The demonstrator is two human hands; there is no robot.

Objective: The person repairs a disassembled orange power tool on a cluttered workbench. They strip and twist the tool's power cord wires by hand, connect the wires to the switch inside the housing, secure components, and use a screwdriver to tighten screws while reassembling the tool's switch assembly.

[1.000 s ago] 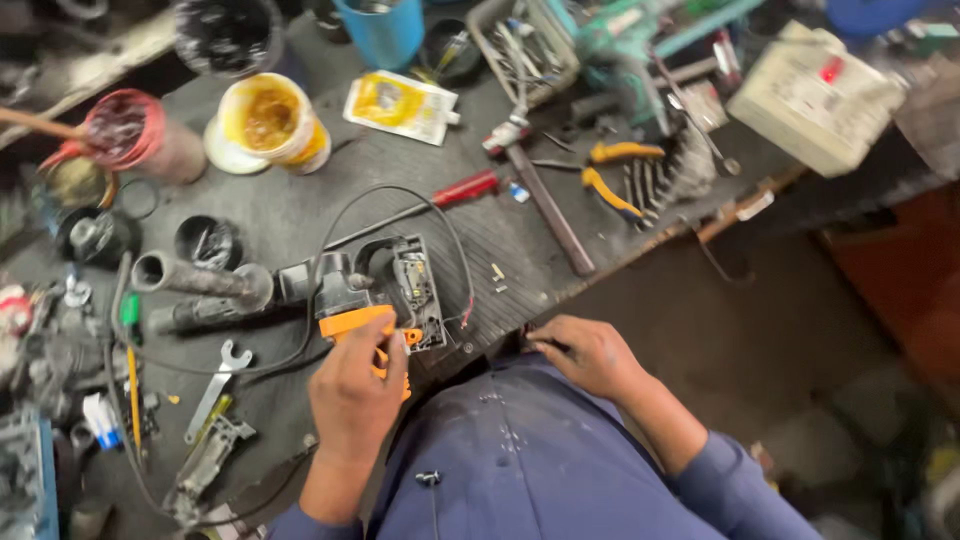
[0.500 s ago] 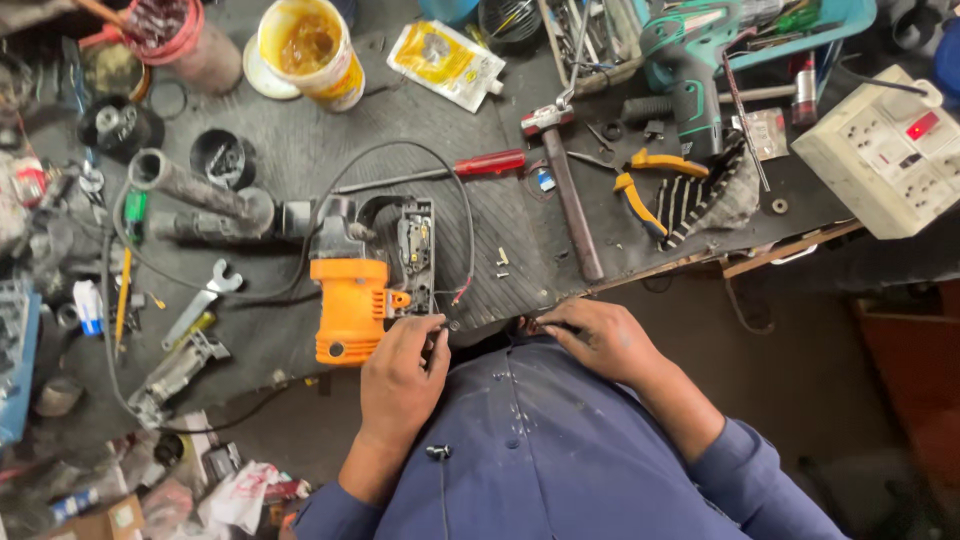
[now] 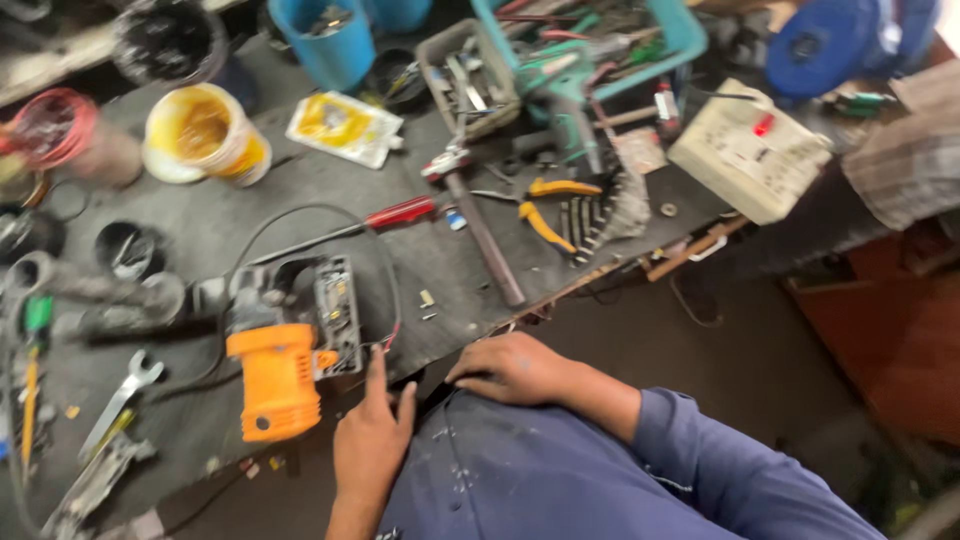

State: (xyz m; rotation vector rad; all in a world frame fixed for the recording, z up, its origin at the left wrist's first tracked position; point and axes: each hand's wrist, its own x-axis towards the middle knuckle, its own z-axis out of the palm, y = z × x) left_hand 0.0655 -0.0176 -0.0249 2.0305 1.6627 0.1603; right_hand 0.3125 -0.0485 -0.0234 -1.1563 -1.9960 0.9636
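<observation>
Now left hand [image 3: 372, 440] off orange tool [image 3: 275, 380]

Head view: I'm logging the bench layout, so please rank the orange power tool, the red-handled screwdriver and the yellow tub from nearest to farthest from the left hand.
From the left hand:
1. Orange power tool, just to its left, fingertips beside it.
2. Red-handled screwdriver, farther up the bench, mid-table.
3. Yellow tub, far upper-left corner area.

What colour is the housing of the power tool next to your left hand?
Bright orange: the power tool housing shows best in the head view, just left of the left hand.
</observation>
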